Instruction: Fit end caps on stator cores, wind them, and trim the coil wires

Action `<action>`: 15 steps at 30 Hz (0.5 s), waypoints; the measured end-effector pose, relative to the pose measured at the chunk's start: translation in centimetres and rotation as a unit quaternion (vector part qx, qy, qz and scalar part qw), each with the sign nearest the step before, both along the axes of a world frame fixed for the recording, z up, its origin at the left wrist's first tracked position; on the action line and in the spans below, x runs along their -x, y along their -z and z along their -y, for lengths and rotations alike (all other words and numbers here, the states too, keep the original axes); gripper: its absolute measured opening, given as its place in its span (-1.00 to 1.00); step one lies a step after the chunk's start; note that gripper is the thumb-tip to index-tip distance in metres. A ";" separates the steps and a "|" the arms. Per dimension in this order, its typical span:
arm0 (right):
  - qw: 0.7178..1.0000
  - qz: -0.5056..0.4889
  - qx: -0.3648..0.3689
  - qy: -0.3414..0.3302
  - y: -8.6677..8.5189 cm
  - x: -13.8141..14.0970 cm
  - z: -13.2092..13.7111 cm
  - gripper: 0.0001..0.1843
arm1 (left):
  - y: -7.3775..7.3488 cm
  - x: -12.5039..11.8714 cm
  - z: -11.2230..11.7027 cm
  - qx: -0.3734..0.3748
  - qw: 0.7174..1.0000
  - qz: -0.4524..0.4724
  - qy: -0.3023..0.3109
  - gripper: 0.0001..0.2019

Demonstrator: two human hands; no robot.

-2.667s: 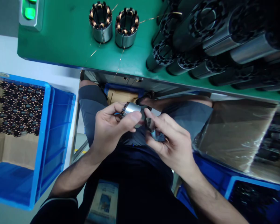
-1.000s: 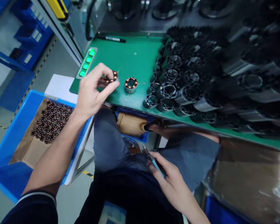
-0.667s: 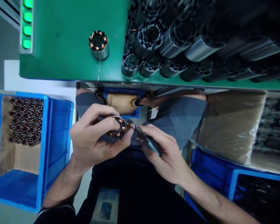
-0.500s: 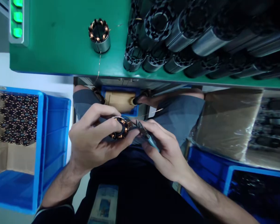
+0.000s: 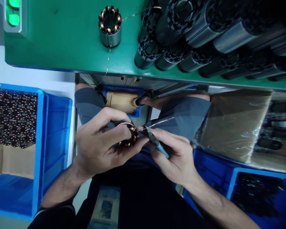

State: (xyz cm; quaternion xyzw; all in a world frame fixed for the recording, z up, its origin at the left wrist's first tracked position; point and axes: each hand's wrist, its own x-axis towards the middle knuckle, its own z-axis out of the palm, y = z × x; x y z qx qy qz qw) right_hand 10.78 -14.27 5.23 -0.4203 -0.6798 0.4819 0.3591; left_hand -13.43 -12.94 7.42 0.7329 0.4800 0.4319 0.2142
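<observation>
My left hand (image 5: 102, 144) is closed around a small wound stator (image 5: 130, 137) with copper coils, held over my lap. My right hand (image 5: 176, 156) grips blue-handled cutters (image 5: 154, 141) whose tip sits at the stator's right side. A thin copper wire (image 5: 160, 122) runs from the stator up and to the right past the cutter tip. Another wound stator (image 5: 110, 25) stands on the green bench (image 5: 62, 38), a loose wire hanging from it over the bench edge.
Several dark unwound stator cores (image 5: 205, 35) are packed on the bench's right. A blue crate (image 5: 41, 149) at my left holds many wound stators on cardboard. A plastic-covered box (image 5: 233, 127) and another blue crate (image 5: 252, 190) sit at my right. Green lamps (image 5: 13, 11) glow top left.
My left hand took one of the two wound stators off the bench and brought it to my lap. The cutters closed in on it, and a copper wire now stretches out to the right.
</observation>
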 end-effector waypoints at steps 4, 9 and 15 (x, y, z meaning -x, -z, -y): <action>0.999 0.015 0.020 0.026 0.5 0.0 -0.3 -0.46 | 0.2 0.2 0.0 0.066 0.993 0.099 0.012 -0.66; 0.996 0.087 -0.002 0.034 0.6 -0.4 -1.0 -0.31 | 0.7 0.2 0.3 0.292 0.896 0.335 0.023 -0.69; 0.988 0.117 -0.102 0.021 0.6 -0.1 -0.6 -0.19 | 1.0 -1.0 0.0 0.336 0.832 0.441 -0.021 -0.66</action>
